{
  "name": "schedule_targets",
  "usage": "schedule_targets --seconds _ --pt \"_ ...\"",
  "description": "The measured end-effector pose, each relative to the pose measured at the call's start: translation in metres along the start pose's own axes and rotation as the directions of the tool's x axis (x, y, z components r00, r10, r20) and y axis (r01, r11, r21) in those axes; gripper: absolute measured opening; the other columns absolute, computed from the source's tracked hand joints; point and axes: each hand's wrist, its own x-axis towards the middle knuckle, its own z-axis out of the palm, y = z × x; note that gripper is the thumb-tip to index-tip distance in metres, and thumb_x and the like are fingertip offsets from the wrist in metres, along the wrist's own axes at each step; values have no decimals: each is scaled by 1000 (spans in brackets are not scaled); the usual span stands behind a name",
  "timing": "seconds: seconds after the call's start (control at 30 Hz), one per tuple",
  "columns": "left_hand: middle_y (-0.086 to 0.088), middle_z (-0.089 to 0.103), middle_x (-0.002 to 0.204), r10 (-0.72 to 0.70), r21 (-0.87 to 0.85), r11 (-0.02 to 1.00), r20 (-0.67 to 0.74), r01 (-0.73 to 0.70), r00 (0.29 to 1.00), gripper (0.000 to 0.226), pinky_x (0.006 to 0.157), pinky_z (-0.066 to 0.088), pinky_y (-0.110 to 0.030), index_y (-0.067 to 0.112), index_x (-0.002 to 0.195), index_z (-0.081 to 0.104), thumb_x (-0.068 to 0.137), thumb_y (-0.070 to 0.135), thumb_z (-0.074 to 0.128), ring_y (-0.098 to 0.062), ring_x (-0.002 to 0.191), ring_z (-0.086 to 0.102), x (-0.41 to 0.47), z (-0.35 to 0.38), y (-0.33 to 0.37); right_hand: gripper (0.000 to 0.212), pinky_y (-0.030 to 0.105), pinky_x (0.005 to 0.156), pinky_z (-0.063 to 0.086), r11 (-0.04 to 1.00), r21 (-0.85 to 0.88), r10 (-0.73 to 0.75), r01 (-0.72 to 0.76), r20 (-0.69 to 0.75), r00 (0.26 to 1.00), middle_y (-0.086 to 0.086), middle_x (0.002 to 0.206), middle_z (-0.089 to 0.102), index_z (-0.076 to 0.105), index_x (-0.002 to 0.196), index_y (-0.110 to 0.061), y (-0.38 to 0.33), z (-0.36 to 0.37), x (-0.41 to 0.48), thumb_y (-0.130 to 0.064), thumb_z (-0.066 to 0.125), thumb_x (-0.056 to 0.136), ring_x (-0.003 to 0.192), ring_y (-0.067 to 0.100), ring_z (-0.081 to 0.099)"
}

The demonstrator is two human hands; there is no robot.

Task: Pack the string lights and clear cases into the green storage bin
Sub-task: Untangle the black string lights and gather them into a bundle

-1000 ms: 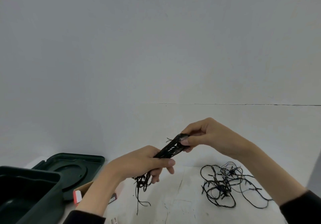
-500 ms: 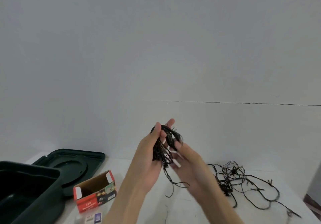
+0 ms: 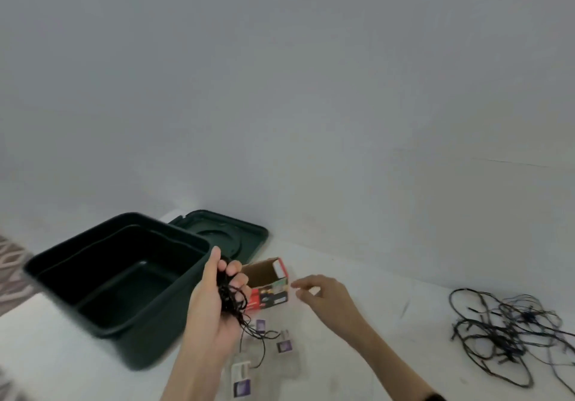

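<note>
Since the green storage bin (image 3: pixel 161 332) stands open on the white desk (image 3: pixel 373 323) with nothing showing inside, its lid (image 3: pixel 224 229) lying just behind it, things can drop straight in. Well to the right of the bin sprawls a loose tangle of string lights (image 3: pixel 504 329). It is thin, limp, light wire, likely to snag and trail, so it probably wants gathering into a bunch and holding round the middle. At the bin's right wall the left hand (image 3: pixel 208 304) has its grip curled round a wadded bundle of string lights (image 3: pixel 230 291), with loose ends dangling below. Right of the bin, past a small red carton (image 3: pixel 267 282), the right hand (image 3: pixel 323 295) hovers with its grip spread, holding nothing. Beside the bin's near corner lie the clear cases (image 3: pixel 284 346). They look rigid, smooth and probably slippery, and are best pinched by their edges.
</note>
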Motion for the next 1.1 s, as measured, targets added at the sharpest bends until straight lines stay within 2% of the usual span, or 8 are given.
schedule_targets --seconds 0.13,0.23,0.43,0.57,0.73,0.87,1.0,1.1 --pt "8 35 48 -2 -5 1000 -86 2 996 36 26 24 -12 20 61 37 93 34 46 -2 32 29 -9 -29 14 41 29 100 39 857 -419 -252 300 167 953 -4 145 42 49 133 -28 4 44 43 -14 47 95 123 15 47" --pt "9 31 46 -10 -11 1000 -130 9 991 37 24 21 -12 21 61 34 94 34 45 -2 30 27 -13 -42 18 30 33 89 44 688 -660 -214 301 212 953 3 130 55 56 123 -20 0 60 57 -16 50 94 114 22 52" --pt "9 31 44 -5 -12 1000 -100 4 995 39 23 22 -12 21 59 34 95 34 44 -2 28 26 -14 -42 20 19 27 77 44 721 -655 -340 227 -49 939 0 109 64 61 109 -19 6 32 46 -19 50 94 101 19 57" --pt "10 30 44 -41 7 999 -42 41 998 39 23 22 -13 22 59 33 94 35 45 -2 27 24 -7 -22 -1 25 17 45 36 668 -698 -501 257 -167 849 -8 64 66 69 72 -22 19 -15 -11 -14 87 56 56 13 61" --pt "9 30 44 -123 138 983 14 120 992 39 27 17 -15 21 61 31 94 32 47 -4 30 22 -10 19 -66 27 14 45 27 647 -746 -398 159 -152 905 -15 59 60 66 67 -28 68 -52 -100 -18 87 53 51 8 53" --pt "5 33 47 -193 295 942 85 160 978 42 31 19 -16 18 58 34 95 31 50 -7 34 24 -29 44 -130 29 17 41 34 649 -753 -335 107 -157 929 -15 61 60 67 70 -28 85 -64 -164 -19 86 52 52 9 54" --pt "4 37 49 -165 619 783 307 -65 937 40 38 30 -21 15 60 41 95 32 48 -10 40 33 -49 45 -184 27 19 41 37 656 -751 -316 76 -182 931 -14 61 58 67 70 -26 93 -66 -198 -18 85 51 53 10 53" --pt "5 41 54 -228 742 569 556 -354 800 36 49 36 -23 15 64 43 94 36 48 -9 49 40 -56 24 -209 19 20 42 36 663 -746 -330 68 -209 921 -12 60 56 64 65 -24 103 -61 -209 -14 76 55 57 11 49"
